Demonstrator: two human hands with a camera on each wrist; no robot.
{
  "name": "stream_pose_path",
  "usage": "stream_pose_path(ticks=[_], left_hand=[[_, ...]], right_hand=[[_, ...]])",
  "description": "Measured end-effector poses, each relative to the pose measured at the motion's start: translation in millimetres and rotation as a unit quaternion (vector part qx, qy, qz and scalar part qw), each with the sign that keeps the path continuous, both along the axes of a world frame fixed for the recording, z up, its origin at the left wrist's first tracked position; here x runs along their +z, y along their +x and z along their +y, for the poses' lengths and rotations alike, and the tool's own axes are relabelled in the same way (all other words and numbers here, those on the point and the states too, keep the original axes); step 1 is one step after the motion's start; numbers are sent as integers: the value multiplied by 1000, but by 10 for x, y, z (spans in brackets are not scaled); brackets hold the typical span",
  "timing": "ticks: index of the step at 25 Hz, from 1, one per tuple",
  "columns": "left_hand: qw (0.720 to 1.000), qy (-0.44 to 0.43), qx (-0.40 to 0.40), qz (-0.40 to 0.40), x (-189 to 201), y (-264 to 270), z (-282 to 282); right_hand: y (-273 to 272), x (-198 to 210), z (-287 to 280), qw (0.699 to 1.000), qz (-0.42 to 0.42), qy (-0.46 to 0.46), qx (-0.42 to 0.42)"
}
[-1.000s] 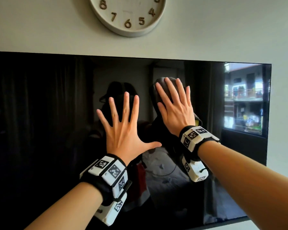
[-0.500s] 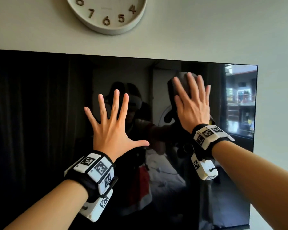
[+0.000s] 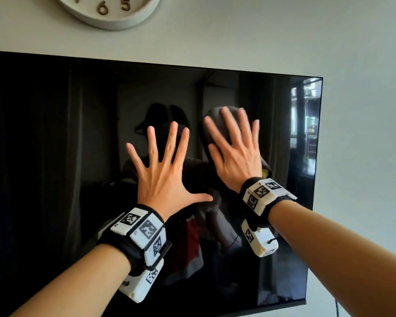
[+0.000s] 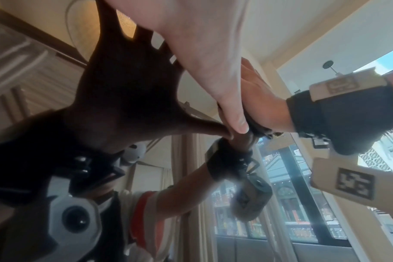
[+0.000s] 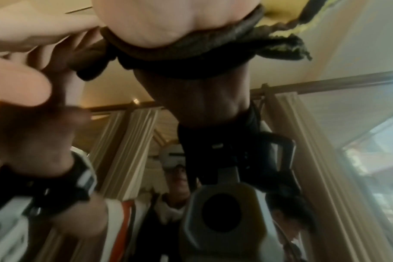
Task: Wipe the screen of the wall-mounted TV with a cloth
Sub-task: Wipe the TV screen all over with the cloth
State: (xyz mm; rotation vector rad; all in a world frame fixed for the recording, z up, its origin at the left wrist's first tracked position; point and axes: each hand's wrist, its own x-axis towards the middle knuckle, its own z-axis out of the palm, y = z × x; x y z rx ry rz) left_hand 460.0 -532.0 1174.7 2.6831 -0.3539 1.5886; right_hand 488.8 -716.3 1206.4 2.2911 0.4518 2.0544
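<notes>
The TV [image 3: 55,156] hangs on a pale wall [image 3: 284,37], its dark screen reflecting the room, and a round clock [image 3: 110,12] sits on the wall just above it. The right hand [image 3: 234,154] lies flat against the screen with its fingers straight and a little apart, pressing a dark cloth [image 3: 212,120] onto the glass. The cloth is trapped between palm and screen: its upper edge pokes out above and to the left of the fingertips, and in the right wrist view its bunched lower edge [image 5: 191,51] curls out from under the heel of the hand, showing a yellow-green fringe. Nothing is pinched; the cloth is held only by the flat press. The left hand [image 3: 162,170] is spread wide beside it, fingers splayed and straight, palm toward the bare screen and holding nothing, its thumb reaching toward the right wrist. Both wrists wear black bands [image 3: 144,234] with white marker blocks
</notes>
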Motion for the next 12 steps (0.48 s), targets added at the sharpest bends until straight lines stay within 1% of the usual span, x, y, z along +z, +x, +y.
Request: stream_pose_path(ticks=[1,2,3,5,6,7,8,10,11,12], left_hand=[[1000,1,4,-4,-9,19,1],[1000,3,7,-7,-16,28,10],[1000,6,11,-8,-14,30,33],[1000,9,15,-8,-20,30,38],[1000,9,16,-7,-22,27,30],[1000,9,17,-6,-29,18,17],[1000,9,19,-5,-25,12,6],[1000,7,20,-5,-24,-3,-4],[1000,6,20,-5,-27,-7,-3],[1000,7,21,-5,-30,-5,11]], right_hand=[[3,-31,-59,999,2,-40,-6],[19,15,-184,999,-2,-40,-10],[47,95,-319,1000,-10,0,-12],[59,231,-593,989,-9,145,-5],[56,226,-676,982,-1,188,0],[46,122,-699,981,4,196,0],[37,-42,-668,985,5,172,-2],[5,-484,-543,995,30,93,-1],[-2,-612,-534,997,43,71,-3],[7,-597,-559,997,41,71,-2]])
